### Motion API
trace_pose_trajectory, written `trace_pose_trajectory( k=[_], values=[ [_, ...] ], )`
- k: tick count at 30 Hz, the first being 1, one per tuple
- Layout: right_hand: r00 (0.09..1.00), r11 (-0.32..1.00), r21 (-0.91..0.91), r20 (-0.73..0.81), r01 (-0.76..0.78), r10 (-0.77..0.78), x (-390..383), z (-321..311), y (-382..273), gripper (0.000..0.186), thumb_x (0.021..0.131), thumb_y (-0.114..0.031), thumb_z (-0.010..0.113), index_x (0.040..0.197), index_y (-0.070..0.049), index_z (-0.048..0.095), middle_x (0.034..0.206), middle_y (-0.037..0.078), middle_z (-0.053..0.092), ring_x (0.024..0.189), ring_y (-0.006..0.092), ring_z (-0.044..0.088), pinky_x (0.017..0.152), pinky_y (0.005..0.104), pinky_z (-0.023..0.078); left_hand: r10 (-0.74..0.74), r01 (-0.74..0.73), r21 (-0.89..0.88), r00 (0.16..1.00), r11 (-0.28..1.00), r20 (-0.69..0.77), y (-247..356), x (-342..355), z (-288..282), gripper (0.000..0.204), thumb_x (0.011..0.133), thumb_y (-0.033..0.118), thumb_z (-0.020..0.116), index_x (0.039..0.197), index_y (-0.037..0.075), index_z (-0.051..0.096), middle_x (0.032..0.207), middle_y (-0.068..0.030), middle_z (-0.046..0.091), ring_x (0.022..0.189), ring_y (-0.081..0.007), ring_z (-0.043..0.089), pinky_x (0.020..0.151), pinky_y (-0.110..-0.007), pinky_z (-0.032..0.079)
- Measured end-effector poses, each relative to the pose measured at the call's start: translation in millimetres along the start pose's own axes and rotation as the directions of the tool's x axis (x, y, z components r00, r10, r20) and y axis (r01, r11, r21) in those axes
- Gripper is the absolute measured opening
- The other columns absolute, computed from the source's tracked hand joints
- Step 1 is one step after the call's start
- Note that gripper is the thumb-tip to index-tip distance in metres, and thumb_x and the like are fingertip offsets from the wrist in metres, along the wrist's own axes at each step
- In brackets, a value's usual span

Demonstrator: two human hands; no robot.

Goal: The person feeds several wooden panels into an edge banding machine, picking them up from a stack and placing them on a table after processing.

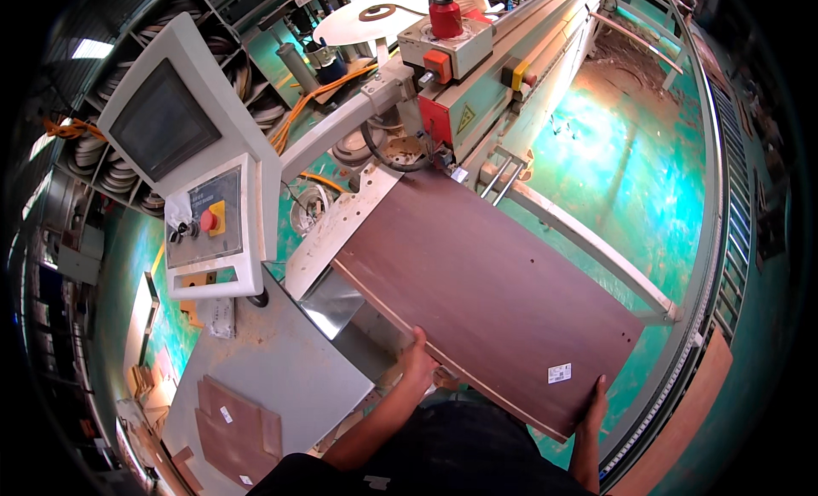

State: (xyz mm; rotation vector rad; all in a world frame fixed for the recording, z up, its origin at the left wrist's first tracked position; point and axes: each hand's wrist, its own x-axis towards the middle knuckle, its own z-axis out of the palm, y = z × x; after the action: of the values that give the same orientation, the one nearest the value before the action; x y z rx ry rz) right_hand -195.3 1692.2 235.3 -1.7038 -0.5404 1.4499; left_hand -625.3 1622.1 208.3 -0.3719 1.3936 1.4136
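Observation:
A long brown wooden panel (486, 279) with a white label (559, 373) near its right end lies aslant in front of me. Its far left end rests on the pale machine bed (341, 232), close under the machine head (447, 95). My left hand (417, 366) grips the panel's near long edge, thumb on top and fingers beneath. At the right end my right hand (592, 406) holds the short edge, with its fingers partly hidden behind the board.
A control console (230, 181) with a dark screen and red stop button stands left. Several brown boards (234, 428) lie on the grey table (290, 351). A white frame bar (596, 249) crosses beyond the panel; a roller conveyor (737, 283) runs along the right.

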Motion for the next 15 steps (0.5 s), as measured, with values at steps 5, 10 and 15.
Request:
trace_pose_trajectory(
  k=[5,10,15],
  values=[
    [0.998,0.999,0.012,0.051,0.034,-0.034,34.6,19.2,-43.0,0.081,0.097,-0.058,0.064,0.143,0.007,0.051,0.141,0.014,0.059,0.125,0.0250,0.058,0.111,0.0381,0.041,0.005,-0.005,0.004,1.000,1.000,0.015,3.6,21.7,50.4,0.075,0.103,0.061,0.050,0.143,-0.003,0.047,0.134,-0.0184,0.063,0.116,-0.0305,0.068,0.095,-0.045,0.057],
    [0.998,0.999,0.028,0.051,0.025,-0.026,80.2,18.1,-66.9,0.077,0.099,-0.054,0.063,0.144,0.007,0.049,0.140,0.014,0.059,0.123,0.0245,0.058,0.111,0.0388,0.041,-0.020,0.019,0.023,0.999,1.000,0.031,16.0,35.5,106.8,0.076,0.103,0.063,0.048,0.142,-0.002,0.048,0.134,-0.0163,0.064,0.114,-0.0273,0.069,0.094,-0.042,0.057],
    [0.988,0.997,0.048,0.138,0.068,-0.074,124.0,30.6,-98.0,0.080,0.098,-0.057,0.063,0.145,0.007,0.049,0.141,0.014,0.057,0.125,0.0262,0.057,0.112,0.0385,0.041,0.002,-0.004,0.091,1.000,0.996,0.017,25.6,53.1,151.7,0.079,0.100,0.067,0.049,0.141,0.000,0.049,0.131,-0.0155,0.065,0.110,-0.0257,0.070,0.095,-0.042,0.058]
  ],
)
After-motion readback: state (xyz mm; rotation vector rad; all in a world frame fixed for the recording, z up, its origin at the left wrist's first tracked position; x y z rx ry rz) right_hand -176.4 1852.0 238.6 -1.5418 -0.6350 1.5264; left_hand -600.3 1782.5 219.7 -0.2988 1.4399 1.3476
